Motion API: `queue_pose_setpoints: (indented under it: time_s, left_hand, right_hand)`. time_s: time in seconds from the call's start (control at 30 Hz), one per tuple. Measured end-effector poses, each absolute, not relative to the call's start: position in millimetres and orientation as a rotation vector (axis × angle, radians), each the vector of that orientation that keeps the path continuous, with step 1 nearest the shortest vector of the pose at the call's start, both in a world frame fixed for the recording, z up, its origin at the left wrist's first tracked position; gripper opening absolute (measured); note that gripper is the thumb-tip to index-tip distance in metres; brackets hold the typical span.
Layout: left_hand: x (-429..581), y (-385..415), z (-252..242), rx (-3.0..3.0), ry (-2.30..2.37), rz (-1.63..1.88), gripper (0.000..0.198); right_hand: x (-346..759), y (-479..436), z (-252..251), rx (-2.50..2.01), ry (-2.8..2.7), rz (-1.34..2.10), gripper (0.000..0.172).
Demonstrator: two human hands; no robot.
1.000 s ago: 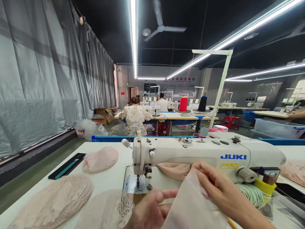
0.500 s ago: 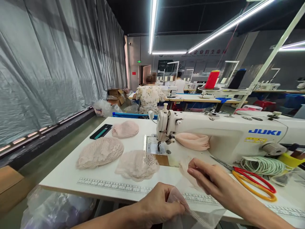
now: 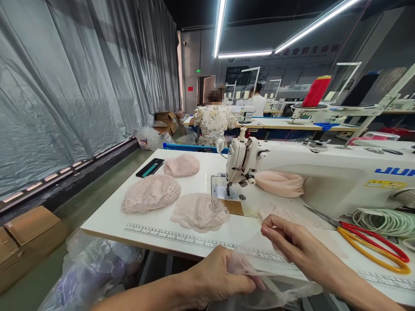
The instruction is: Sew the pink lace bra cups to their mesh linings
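My left hand (image 3: 217, 280) is closed on a thin clear plastic bag (image 3: 259, 276) at the front edge of the white sewing table (image 3: 136, 224). My right hand (image 3: 292, 246) pinches the same bag a little higher, above the printed ruler strip. Pale lace fabric shows inside the bag. A white JUKI sewing machine (image 3: 324, 172) stands just behind my hands, with peach fabric (image 3: 280, 183) tucked under its arm.
Three pink lace piles (image 3: 151, 196) lie left of the needle beside a black phone (image 3: 149, 167). Scissors (image 3: 369, 242) and green cord (image 3: 385, 220) sit at right. A plastic bag (image 3: 90, 272) and cardboard box (image 3: 26, 237) stand on the floor. A person (image 3: 214, 121) sits ahead.
The view has tipped down and left, showing more table and floor. My left hand has pulled the bag down past the table's front edge; my right hand followed it lower.
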State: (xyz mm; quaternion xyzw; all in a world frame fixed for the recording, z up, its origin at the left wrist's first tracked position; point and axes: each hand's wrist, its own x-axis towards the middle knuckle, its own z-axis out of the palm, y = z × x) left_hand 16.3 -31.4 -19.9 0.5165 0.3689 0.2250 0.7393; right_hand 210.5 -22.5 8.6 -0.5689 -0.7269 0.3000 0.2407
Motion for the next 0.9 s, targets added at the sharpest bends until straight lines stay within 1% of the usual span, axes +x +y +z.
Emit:
queue_pose_setpoints:
  time_s: [0.1, 0.2, 0.27, 0.37, 0.43, 0.6, 0.77, 0.9]
  left_hand:
    - [11, -29, -21, 1.121, 0.813, 0.538, 0.024]
    - [6, -23, -25, 1.127, 0.802, 0.592, 0.023]
    - [5, -20, -28, 1.122, 0.816, 0.577, 0.024]
    - [4, -18, -31, 1.147, 0.827, 0.517, 0.03]
    - [3, -17, -31, 1.185, 0.836, 0.499, 0.032]
    - [0, -16, -29, 1.17, 0.877, 0.455, 0.03]
    - [-5, -14, -26, 1.108, 0.848, 0.481, 0.034]
    - [-7, -13, -20, 1.12, 0.906, 0.439, 0.034]
  right_hand:
    - [211, -21, 0, -1.554, -1.974, 0.878, 0.035]
    - [210, -17, -8, -1.542, -1.961, 0.948, 0.036]
    - [209, -16, -12, -1.532, -1.951, 0.99, 0.037]
    - [208, -14, -16, -1.531, -1.922, 1.029, 0.039]
    - [208, -12, -17, -1.534, -1.897, 1.042, 0.041]
    - [203, -8, -19, -1.538, -1.84, 1.06, 0.045]
    - [194, -7, -20, -1.553, -1.768, 1.051, 0.05]
    - [190, -6, -22, -1.552, -1.719, 1.041, 0.051]
